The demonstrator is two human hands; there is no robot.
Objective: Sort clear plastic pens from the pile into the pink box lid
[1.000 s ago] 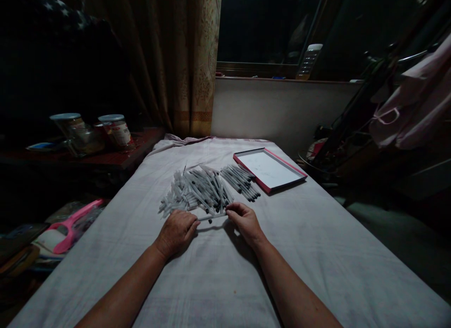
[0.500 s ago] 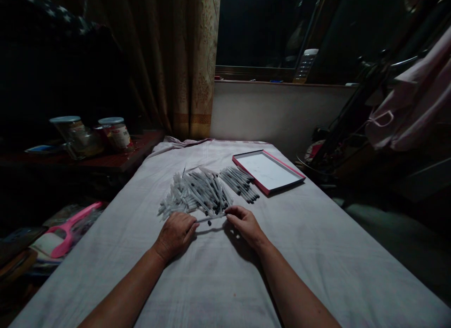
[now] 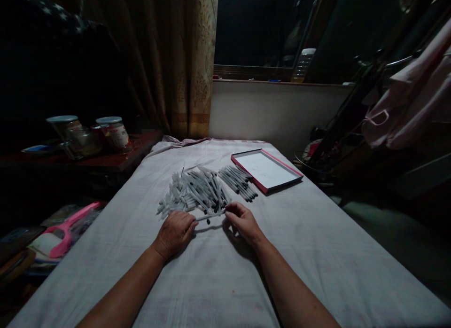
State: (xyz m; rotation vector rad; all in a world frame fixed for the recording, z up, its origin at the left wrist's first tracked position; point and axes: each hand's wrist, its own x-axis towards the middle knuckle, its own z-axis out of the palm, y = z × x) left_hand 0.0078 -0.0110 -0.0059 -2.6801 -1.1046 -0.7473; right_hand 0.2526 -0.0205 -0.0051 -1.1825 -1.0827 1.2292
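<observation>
A slim pale pen [image 3: 210, 216] stretches between my hands, just in front of a heap of pens. My left hand [image 3: 176, 231] is closed on its left end. The thumb and fingers of my right hand [image 3: 242, 220] pinch its right end. Behind them lies the loose pile of clear-barrelled pens [image 3: 193, 189], several with dark caps or tips. A small black piece [image 3: 208, 221] shows just below the held pen; I cannot tell whether it touches it. To the right of the pile, a neater row of dark-capped pens [image 3: 237, 181] lies side by side.
A shallow box lid [image 3: 278, 170] with red and black edges lies behind the row, on the pale sheet [image 3: 211, 285]. At left, lidded jars [image 3: 114, 133] stand on a dark side table [image 3: 120, 166]. A pink plastic object [image 3: 66, 231] lies below it. Pink cloth [image 3: 398, 107] hangs at right.
The view has shifted very slightly. Both hands keep the same hold on the pen, and the piles and lid have not moved.
</observation>
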